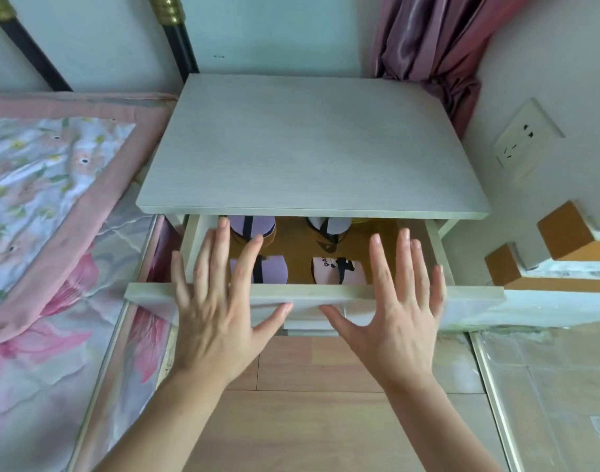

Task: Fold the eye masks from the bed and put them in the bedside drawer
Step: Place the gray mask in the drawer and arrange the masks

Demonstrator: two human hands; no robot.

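Observation:
The bedside drawer [468,298] stands partly pulled out under the pale nightstand top [308,144]. Inside lie several folded eye masks with black straps: a lilac one [273,270] at front left, a pink one [354,272] at front right, another lilac one [254,224] at back left and a white one [329,224] at back right. My left hand [216,301] and my right hand [400,301] lie flat with fingers spread against the drawer's front panel, holding nothing.
The bed with a floral pink cover [46,206] lies close on the left. A pink curtain [438,46] hangs at the back right, a wall socket [526,141] to the right. Wooden blocks [564,229] jut from the right wall. Wooden floor [308,420] shows below.

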